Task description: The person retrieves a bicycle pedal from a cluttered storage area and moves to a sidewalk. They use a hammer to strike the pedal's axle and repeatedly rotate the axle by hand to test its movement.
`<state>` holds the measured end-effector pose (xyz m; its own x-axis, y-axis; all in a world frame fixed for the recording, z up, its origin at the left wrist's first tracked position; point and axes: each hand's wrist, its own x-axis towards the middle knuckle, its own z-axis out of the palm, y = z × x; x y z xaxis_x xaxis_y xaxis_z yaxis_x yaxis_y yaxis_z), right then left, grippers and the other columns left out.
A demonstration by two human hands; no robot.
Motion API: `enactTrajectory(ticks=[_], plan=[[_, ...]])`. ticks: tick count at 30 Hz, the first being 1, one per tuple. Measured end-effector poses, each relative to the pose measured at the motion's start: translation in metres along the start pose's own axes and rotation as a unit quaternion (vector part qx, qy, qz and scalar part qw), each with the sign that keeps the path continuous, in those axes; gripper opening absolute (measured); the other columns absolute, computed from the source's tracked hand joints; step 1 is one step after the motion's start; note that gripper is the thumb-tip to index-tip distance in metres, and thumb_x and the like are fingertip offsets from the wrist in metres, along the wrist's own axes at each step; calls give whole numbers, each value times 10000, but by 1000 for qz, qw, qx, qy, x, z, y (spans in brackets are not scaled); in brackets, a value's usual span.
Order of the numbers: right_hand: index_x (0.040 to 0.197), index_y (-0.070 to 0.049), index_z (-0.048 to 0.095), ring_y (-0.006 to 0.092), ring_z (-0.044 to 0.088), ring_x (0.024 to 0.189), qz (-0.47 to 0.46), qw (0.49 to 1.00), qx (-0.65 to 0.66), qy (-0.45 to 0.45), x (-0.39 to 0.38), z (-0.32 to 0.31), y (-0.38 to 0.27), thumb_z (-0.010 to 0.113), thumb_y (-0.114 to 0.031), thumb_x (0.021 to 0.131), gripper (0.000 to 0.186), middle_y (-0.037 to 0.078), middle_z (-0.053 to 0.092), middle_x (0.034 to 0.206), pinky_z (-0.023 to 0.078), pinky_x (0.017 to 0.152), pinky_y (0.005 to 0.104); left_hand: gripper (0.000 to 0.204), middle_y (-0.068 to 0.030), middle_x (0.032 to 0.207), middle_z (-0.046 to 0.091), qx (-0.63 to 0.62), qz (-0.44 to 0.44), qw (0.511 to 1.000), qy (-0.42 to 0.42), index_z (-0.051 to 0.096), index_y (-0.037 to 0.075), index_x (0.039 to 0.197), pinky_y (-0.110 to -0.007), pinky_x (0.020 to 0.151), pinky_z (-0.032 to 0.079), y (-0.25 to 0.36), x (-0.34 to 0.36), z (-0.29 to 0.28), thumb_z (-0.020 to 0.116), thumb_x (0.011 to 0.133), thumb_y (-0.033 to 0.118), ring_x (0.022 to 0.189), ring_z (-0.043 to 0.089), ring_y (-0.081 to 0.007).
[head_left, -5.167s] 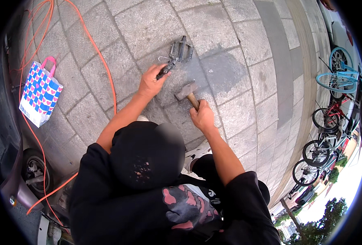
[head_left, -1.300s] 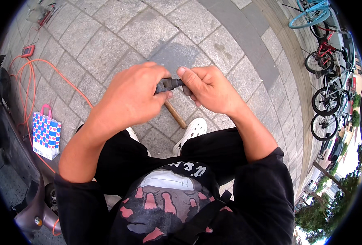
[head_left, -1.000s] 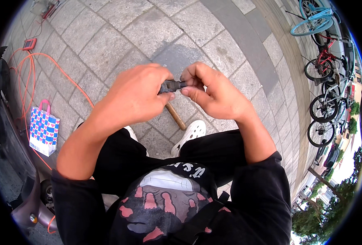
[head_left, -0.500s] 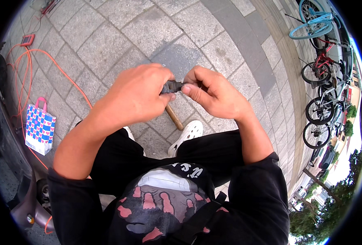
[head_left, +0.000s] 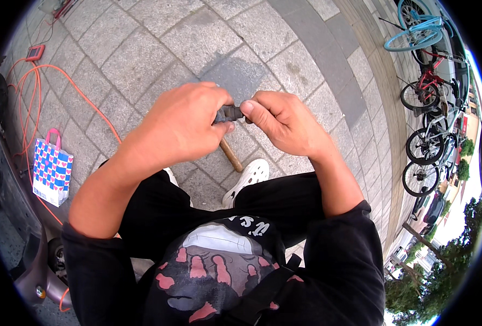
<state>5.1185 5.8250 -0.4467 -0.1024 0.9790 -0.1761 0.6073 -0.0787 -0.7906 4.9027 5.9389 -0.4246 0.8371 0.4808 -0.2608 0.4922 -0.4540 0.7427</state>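
In front of me a small dark metal part [head_left: 231, 113], roughly cylindrical with a stepped shape, is held level between both hands. My left hand [head_left: 178, 125] is closed round its left end, hiding most of that side. The thumb and fingers of my right hand [head_left: 287, 122] pinch its right end, the thumb lying on top. Below the hands, a wooden handle [head_left: 231, 156] slants along the paving; its upper end is hidden behind my left hand, so I cannot tell what tool it belongs to.
Grey stone paving [head_left: 143, 60] spreads around me. At left are an orange hose [head_left: 83, 95], a red device [head_left: 35, 52], a checked paper bag [head_left: 53, 168] and a dark vehicle body [head_left: 12, 217]. Parked bicycles [head_left: 423, 146] line the right. My white shoe [head_left: 247, 182] is beside the handle.
My right hand has turned slightly, its thumb rising onto the top of the part's right end. My left hand keeps its hold, nearly still.
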Motion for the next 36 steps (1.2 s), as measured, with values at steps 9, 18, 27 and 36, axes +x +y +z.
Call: enactTrajectory(ticks=[9,18,27,36], plan=[[916,-3,694,128,601,742,114,978,168,42,-8,-4,-1,688,-365,1086,400,41,651,778,511,669,330,302,-203,1029,727,-2,5,1000,5,759,-36,1111,-467,803,533,-1,2,1,831,862,119,923,704,-417],[935,-32,688,102,518,680,130,971,197,-48,-4,2,1,679,-276,1096,293,6,613,786,447,608,295,288,-205,1031,725,7,16,1000,18,761,-24,1104,-472,796,531,-1,2,3,826,859,114,924,704,-416],[1004,-38,689,83,533,681,-21,996,61,55,-6,3,-4,752,-273,1049,247,-7,629,793,446,603,285,289,-204,1002,721,-16,-6,1000,6,765,-23,1094,-471,798,527,-7,-1,-1,835,850,114,912,700,-408],[928,-67,641,92,499,676,168,946,274,-30,-5,7,2,741,-262,1053,252,-22,562,761,411,594,278,326,-167,972,718,4,6,1000,2,760,-27,1118,-405,757,523,0,9,-1,865,838,105,837,685,-326]])
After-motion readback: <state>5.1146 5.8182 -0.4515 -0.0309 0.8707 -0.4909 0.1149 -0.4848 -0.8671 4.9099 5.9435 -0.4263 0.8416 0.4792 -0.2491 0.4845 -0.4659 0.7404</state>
